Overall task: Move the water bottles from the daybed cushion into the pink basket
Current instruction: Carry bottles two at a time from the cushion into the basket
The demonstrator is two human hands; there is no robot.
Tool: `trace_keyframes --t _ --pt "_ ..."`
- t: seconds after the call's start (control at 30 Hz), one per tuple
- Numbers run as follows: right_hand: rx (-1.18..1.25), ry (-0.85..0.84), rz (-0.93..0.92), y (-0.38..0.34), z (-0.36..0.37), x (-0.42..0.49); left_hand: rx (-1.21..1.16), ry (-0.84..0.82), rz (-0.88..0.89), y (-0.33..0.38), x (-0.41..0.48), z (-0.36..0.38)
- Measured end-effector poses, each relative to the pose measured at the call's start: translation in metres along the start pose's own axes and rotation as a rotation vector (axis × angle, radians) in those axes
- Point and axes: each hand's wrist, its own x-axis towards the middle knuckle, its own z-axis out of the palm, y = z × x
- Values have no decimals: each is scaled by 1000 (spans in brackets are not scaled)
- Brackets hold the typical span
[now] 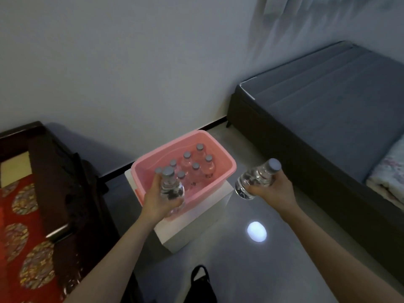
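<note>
Now the left hand (158, 199) grips a clear water bottle (171, 188) upright over the near edge of the pink basket (227, 169), while the right hand (272, 190) clasps a second bottle (255, 179) tilted, at three o'clock from the basket. Upright capped bottles (195, 166) already stand inside the basket, on a white box (194, 224); the daybed cushion (26, 217) lies at nine o'clock.
</note>
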Motion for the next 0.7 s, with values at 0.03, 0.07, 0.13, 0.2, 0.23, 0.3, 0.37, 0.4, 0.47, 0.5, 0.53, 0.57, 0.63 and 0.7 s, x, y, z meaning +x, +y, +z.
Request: trace_keyframes --t 0.03,0.07,0.13,0.2,0.23,0.3,0.37,0.4,0.47,0.5,0.53,0.57,0.63,0.7 --pt "-13 -17 1 -1 7 16 9 2 -14 0 9 2" --pt "-19 -38 -12 -3 13 28 8 5 -23 1 16 2" --pt "-26 -90 -38 -8 26 56 5 25 -54 -3 33 3" --pt "-26 -139 -54 -14 38 78 -9 34 -86 -5 43 2" --pt "-27 -175 -69 -17 45 89 -24 46 -106 -8 48 3" --pt "-53 -248 -104 -20 58 113 -48 81 -141 -10 58 5" --pt "-90 -315 -125 -18 70 132 -36 110 -168 -10 63 8" --pt "-114 -350 -132 -15 78 142 -29 125 -186 -11 66 10" --pt "-173 -426 -159 -10 92 158 -26 147 -224 -13 71 16" --pt "-209 -466 -177 -8 99 165 -24 156 -238 -14 73 19" --pt "-241 -507 -190 -6 104 174 -16 165 -248 -16 75 23" --pt "-260 -548 -196 -3 109 180 -7 169 -261 -19 78 26" --pt "-320 -612 -210 6 116 193 -2 170 -302 -25 84 36" --pt "-385 -644 -243 17 119 202 13 156 -327 -31 88 45"
